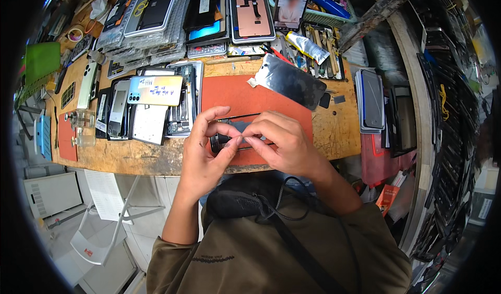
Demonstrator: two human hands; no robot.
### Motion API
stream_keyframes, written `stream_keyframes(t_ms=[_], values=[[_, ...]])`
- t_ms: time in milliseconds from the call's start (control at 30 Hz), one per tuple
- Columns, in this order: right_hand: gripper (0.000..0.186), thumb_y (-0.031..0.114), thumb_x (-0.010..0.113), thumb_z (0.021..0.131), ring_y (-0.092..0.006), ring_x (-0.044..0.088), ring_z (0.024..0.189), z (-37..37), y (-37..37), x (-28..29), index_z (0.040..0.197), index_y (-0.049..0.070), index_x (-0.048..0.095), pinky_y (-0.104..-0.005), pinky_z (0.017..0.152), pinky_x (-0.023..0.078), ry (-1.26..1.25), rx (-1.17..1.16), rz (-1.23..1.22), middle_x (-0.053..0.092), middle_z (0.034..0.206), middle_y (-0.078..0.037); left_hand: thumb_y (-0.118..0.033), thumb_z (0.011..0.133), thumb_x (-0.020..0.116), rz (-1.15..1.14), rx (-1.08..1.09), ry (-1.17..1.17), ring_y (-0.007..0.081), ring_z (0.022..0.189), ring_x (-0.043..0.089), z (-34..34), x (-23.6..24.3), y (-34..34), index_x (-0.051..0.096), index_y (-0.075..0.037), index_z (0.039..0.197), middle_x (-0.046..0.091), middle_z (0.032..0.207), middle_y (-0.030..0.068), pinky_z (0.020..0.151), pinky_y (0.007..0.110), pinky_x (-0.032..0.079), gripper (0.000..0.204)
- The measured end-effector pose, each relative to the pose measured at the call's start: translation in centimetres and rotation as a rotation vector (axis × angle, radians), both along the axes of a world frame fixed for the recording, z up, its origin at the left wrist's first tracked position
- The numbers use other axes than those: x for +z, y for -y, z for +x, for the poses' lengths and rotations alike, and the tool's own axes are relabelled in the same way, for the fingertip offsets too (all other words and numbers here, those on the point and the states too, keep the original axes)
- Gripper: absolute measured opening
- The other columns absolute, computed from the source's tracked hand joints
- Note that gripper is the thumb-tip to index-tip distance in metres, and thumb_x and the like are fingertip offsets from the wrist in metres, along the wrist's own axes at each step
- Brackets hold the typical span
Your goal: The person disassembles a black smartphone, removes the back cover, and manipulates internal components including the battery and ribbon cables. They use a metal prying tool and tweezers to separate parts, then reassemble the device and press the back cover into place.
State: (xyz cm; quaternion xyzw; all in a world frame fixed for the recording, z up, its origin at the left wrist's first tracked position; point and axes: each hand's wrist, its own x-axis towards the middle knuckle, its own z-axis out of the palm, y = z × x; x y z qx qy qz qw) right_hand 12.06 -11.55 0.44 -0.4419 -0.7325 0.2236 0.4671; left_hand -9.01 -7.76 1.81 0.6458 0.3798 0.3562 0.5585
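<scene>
Above the orange-red mat [224,94] my two hands meet at the fingertips. My left hand [206,145] is closed in a pinch of thumb and forefinger, its other fingers curled loosely. My right hand [282,140] pinches at the same spot from the other side. Whatever sits between the fingertips is too small to make out. Beneath the hands lies a dark opened phone [237,122], mostly covered by the fingers. Beyond them on the mat rests a dark screen panel [292,80] with a silvery, reflective end.
To the left, a pale phone back with handwriting [155,89] lies on opened phones and parts. Small glass jars [82,119] stand further left. At the back are stacked tablets [154,7], a propped phone with a lit screen [290,8] and a tube [308,47].
</scene>
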Motion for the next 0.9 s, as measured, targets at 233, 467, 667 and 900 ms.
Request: stream_keyframes(t_ms=[233, 467, 667, 900], values=[[0.013, 0.001, 0.076, 0.092, -0.0338, 0.069, 0.081, -0.2, 0.3, 0.0, 0.101, 0.001, 0.067, -0.0454, 0.069, 0.053, -0.040, -0.021, -0.099, 0.068, 0.091, -0.013, 0.000, 0.102, 0.071, -0.159, 0.031, 0.126, 0.0116, 0.103, 0.066, -0.3, -0.4, 0.0, 0.051, 0.002, 0.146, 0.073, 0.103, 0.0066, 0.095, 0.028, 0.051, 0.048], [0.014, 0.002, 0.077, 0.091, -0.0332, 0.069, 0.080, -0.5, 0.4, -0.4, 0.101, 0.002, 0.066, -0.0451, 0.068, 0.053, -0.036, -0.019, -0.105, 0.067, 0.090, -0.013, 0.001, 0.101, 0.069, -0.121, 0.018, 0.104, 0.0086, 0.098, 0.062, 0.1, -0.7, 0.6, 0.050, 0.001, 0.146, 0.067, 0.100, 0.0035, 0.089, 0.025, 0.050, 0.048], [0.016, 0.001, 0.078, 0.088, -0.0330, 0.068, 0.081, -0.6, 0.5, -0.6, 0.100, 0.002, 0.068, -0.0446, 0.069, 0.053, -0.046, -0.012, -0.076, 0.067, 0.090, -0.012, 0.003, 0.100, 0.068, -0.156, 0.017, 0.152, 0.0076, 0.093, 0.061, 0.3, -2.0, 0.5, 0.049, -0.001, 0.145, 0.065, 0.098, 0.0015, 0.086, 0.024, 0.049, 0.049], [0.014, 0.004, 0.078, 0.087, -0.0320, 0.067, 0.087, 0.3, -0.2, -1.2, 0.097, 0.003, 0.070, -0.0447, 0.076, 0.053, 0.108, 0.038, -0.097, 0.064, 0.095, -0.011, -0.002, 0.099, 0.070, -0.042, 0.086, -0.061, 0.0111, 0.089, 0.061, 0.0, -2.3, 0.7, 0.063, -0.003, 0.128, 0.067, 0.093, 0.0035, 0.081, 0.026, 0.049, 0.031]])
